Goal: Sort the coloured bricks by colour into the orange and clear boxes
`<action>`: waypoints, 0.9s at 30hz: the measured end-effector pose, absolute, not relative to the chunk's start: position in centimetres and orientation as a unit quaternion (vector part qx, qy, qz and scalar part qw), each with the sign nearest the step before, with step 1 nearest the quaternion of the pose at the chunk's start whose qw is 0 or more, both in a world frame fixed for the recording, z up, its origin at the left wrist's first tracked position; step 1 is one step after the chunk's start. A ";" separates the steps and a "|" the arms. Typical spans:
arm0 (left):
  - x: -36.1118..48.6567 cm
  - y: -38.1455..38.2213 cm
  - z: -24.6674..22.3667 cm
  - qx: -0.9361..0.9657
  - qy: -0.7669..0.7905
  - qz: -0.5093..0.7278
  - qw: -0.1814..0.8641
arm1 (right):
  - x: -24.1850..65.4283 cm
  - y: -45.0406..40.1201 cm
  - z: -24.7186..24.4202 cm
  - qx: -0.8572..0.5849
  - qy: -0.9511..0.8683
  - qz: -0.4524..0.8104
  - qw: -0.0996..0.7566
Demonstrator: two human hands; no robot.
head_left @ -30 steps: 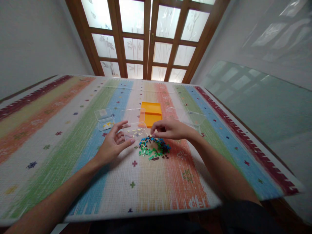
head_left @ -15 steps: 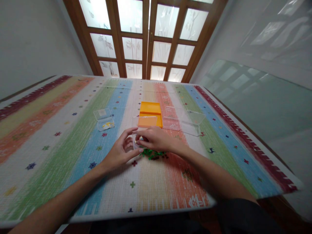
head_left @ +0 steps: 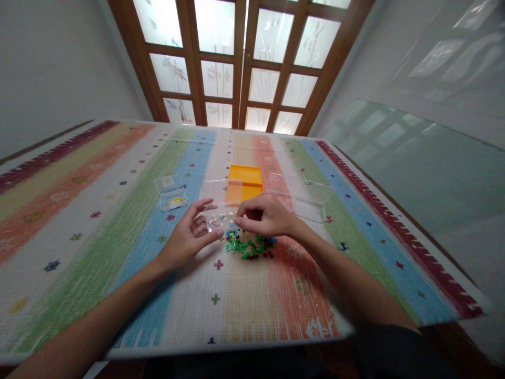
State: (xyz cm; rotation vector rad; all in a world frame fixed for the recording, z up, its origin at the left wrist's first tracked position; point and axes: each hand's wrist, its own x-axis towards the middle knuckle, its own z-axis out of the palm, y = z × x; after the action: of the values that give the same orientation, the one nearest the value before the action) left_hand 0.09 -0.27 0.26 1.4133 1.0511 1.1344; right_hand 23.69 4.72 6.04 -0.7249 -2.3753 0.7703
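Observation:
A small clear plastic box with its lid raised at the back holds several pale yellow pieces. My left hand curves round the left side of this box, thumb at its front corner and index finger toward its back. Over the right edge of the box, my right hand has thumb and fingertips pinched together; anything between them is too small to make out. Just in front of both hands lies a loose pile of green, brown and blue toy bricks, partly under my right hand.
Behind the hands sits an open orange case. An open clear box with yellow pieces is at the left, and open clear boxes stand at the right. A striped cloth covers the table; wooden glazed doors stand beyond.
The clear box has shifted left with my left hand. My right hand has moved right, from over the box's inside to its right edge, uncovering the pale pieces and more of the brick pile.

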 end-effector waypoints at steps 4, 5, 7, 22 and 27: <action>-0.9 0.5 0.8 0.564 0.469 0.490 0.470 | 24.0 5.0 6.4 -0.237 -0.915 0.306 0.115; -1.0 0.6 1.0 0.561 0.478 0.493 0.462 | 23.9 5.1 6.3 -0.244 -0.921 0.295 0.073; -1.2 0.8 1.3 0.558 0.490 0.498 0.448 | 23.5 5.1 6.0 -0.264 -0.928 0.261 0.008; -1.3 0.7 1.3 0.561 0.480 0.498 0.454 | 22.7 5.5 4.1 -0.287 -0.941 0.172 -0.043; -1.3 0.7 1.4 0.558 0.481 0.497 0.457 | 22.9 5.6 4.6 -0.290 -0.939 0.170 -0.070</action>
State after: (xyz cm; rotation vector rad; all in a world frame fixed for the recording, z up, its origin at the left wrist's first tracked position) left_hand -1.26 0.66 1.37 1.3762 1.1858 1.2259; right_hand 22.92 5.57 4.62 -0.9549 -3.0889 0.5599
